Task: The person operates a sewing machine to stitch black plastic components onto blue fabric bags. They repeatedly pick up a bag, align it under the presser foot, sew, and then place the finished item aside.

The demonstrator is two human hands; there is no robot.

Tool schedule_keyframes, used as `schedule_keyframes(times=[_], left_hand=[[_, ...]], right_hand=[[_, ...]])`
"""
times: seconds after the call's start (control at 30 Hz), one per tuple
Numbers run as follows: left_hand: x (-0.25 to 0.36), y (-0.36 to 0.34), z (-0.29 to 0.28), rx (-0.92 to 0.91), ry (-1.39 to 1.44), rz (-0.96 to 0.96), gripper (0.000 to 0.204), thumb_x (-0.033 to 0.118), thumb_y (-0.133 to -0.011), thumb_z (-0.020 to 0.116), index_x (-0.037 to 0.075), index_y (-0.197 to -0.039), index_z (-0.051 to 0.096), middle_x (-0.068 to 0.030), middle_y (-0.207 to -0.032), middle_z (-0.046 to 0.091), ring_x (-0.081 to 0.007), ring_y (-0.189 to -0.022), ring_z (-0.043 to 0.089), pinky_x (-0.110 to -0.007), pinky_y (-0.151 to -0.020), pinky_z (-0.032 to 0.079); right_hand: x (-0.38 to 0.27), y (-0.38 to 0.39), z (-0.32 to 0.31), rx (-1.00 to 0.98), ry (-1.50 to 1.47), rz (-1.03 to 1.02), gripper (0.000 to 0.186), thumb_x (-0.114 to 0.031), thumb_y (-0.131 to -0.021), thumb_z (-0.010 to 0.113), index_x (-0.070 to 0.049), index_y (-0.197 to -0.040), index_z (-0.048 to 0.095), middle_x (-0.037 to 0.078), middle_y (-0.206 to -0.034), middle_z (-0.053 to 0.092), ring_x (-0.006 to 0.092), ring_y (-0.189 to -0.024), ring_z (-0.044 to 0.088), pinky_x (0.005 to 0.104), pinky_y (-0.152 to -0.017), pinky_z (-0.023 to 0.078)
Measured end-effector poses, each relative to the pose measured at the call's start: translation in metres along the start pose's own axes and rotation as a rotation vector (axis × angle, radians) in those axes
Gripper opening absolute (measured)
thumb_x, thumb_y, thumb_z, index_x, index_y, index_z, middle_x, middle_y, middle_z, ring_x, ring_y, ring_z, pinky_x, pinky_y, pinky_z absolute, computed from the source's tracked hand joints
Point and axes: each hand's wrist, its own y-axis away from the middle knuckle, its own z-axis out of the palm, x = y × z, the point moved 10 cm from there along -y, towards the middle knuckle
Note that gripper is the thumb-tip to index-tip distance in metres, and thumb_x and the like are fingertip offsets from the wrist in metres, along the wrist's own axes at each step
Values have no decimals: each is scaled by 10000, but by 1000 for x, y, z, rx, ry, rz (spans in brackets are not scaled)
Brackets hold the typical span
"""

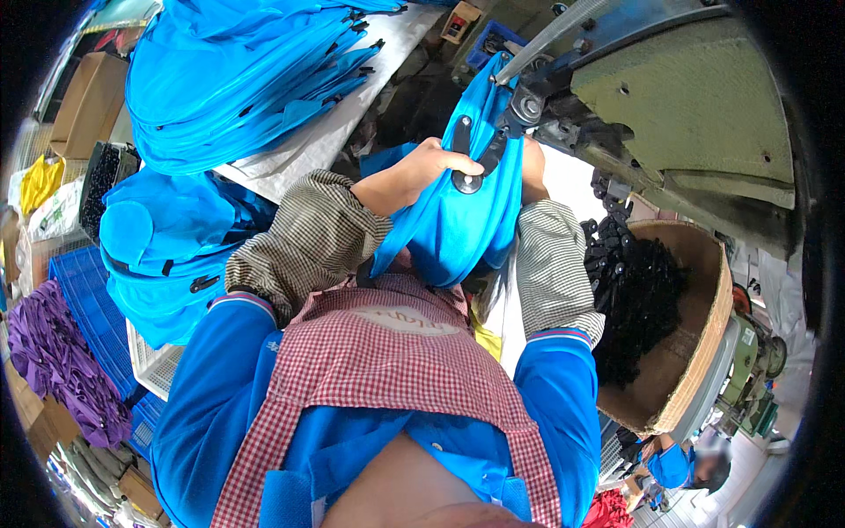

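A bright blue fabric piece (453, 231) hangs in front of me, held up between my two hands, its top reaching the machine head (528, 106). My left hand (422, 176) is closed on it, thumb pressed on a long black plastic piece with a round end (465, 154). Beside the thumb, a second dark part (497, 151) lies against the cloth. My right hand (533, 167) is at the fabric's right edge under the machine head; its fingers are hidden behind the cloth.
Stacked blue fabric pieces with black tips (255, 88) lie at the far left. More blue fabric (167, 246) and a purple fabric pile (66, 361) sit left. A cardboard box (704, 334) holding black parts stands right. The green machine body (695, 106) fills the upper right. Another person (673, 465) is lower right.
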Motion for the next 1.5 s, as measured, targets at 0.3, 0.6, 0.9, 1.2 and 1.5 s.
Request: schedule_keyframes(times=[0.3, 0.6, 0.9, 1.2, 1.5], left_hand=[[-5, 82, 6, 123, 105, 380, 374, 60, -683, 650, 16, -1036, 533, -42, -886, 588, -144, -778, 572, -277, -719, 448], [-67, 116, -26, 304, 354, 186, 441, 143, -759, 597, 20, -1160, 459, -99, -1063, 551, -228, -947, 550, -355, -805, 464], [-32, 259, -104, 782, 447, 633, 632, 533, -835, 405, 32, -1220, 437, -185, -1165, 514, -334, -1073, 488, -435, -981, 342], [-339, 297, -278, 1099, 355, 75, 441, 329, -880, 486, 19, -1193, 460, -112, -1118, 553, -225, -998, 540, -380, -879, 428], [-64, 105, -22, 226, -1103, 396, 563, 377, -676, 706, 9, -1079, 568, -170, -1034, 592, -283, -946, 570, -359, -844, 428]], right_hand=[[37, -2, -5, 347, -96, -63, 185, -102, -757, 580, -28, -924, 610, 150, -783, 620, 285, -699, 588, 363, -639, 462], [-97, 53, -47, -179, -1319, 238, 226, -137, -800, 642, 35, -938, 591, 45, -726, 565, 95, -582, 496, 200, -512, 403], [21, 116, 36, 156, -1321, 312, 474, -320, -862, 540, 7, -1191, 443, 108, -1051, 527, 180, -869, 536, 300, -779, 440], [-1, 211, 74, -603, -1818, 697, 511, -387, -874, 493, -7, -1212, 441, 166, -1099, 554, 254, -949, 554, 427, -836, 465], [-111, 277, 61, -352, -1168, 67, 159, -152, -790, 645, 1, -831, 627, 19, -786, 620, 108, -678, 547, 276, -626, 450]])
